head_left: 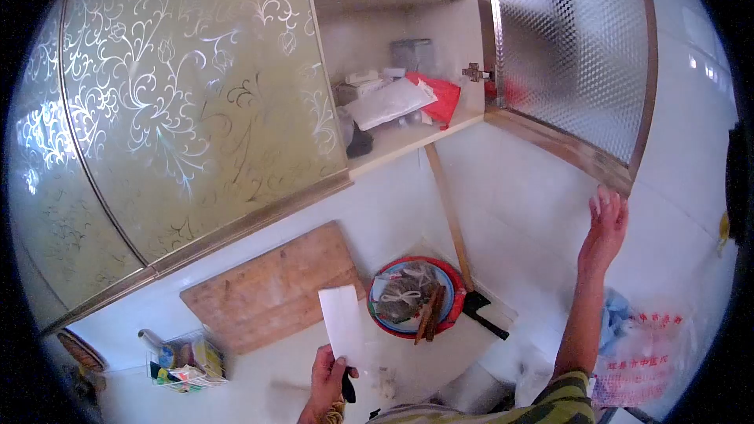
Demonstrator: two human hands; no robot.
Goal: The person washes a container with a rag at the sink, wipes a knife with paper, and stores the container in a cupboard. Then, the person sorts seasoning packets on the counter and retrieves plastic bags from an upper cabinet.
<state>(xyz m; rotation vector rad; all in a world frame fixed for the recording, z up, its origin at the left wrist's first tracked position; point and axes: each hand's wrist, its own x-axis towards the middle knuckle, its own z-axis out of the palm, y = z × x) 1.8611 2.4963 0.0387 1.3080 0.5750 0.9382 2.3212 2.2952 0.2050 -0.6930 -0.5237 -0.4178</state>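
Observation:
My left hand point(323, 381) is closed on a knife point(342, 322) with a broad, flat, white blade or sleeve pointing up and a black handle under my fingers. I cannot tell whether the white part is bare blade or a cover. My right hand point(606, 228) is raised, fingers loosely spread, with its fingertips at the lower corner of a swung-out cabinet door point(573, 55) of textured glass in a brown frame. Inside the open wall cabinet point(416, 135), a white packet point(393, 104) and a red bag point(440, 100) lie on the lower shelf among small boxes.
A wooden board point(271, 286) leans against the wall below the patterned cabinet doors point(188, 86). Right of it stands a red basin point(455, 316) holding bagged goods. A long wooden handle point(449, 220), a wire basket point(200, 381) and a printed plastic bag point(640, 361) are nearby.

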